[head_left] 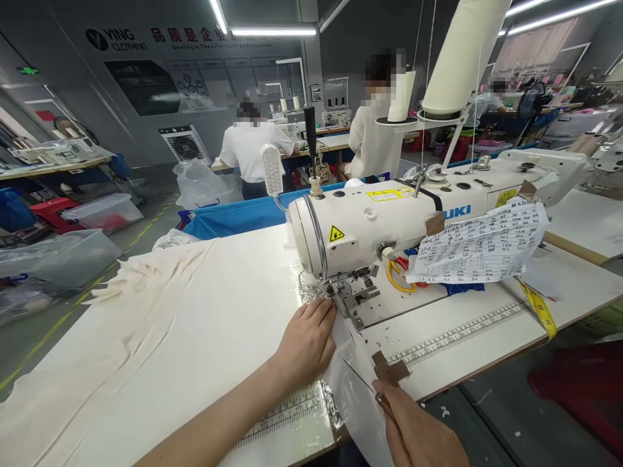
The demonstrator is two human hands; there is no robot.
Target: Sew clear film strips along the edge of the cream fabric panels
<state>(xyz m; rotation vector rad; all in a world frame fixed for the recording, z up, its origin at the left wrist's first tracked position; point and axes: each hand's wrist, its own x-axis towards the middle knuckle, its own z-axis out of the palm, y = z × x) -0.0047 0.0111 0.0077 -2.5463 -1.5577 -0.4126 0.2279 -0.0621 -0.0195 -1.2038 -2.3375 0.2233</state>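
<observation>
My left hand (pixel 309 334) is at the presser foot (pixel 341 295) of a white sewing machine (pixel 360 224), its fingers together and bent down onto thin white fabric (pixel 353 405). The fingertips are partly hidden against the foot. From there the fabric hangs over the table's front edge. My right hand (pixel 418 425), lower and to the right, is closed around a thin pointed metal tool (pixel 359 376). The tool's tip points up and left over the fabric; its exact kind cannot be made out.
Cream fabric pieces (pixel 146 305) lie on the left of the sewing table (pixel 243 292). A handwritten paper (pixel 481 246) hangs on the machine, near a yellow tape measure (pixel 538 308) and yellow-handled scissors (pixel 400 279). Behind are a blue cloth bin (pixel 233 217) and people seated at other machines.
</observation>
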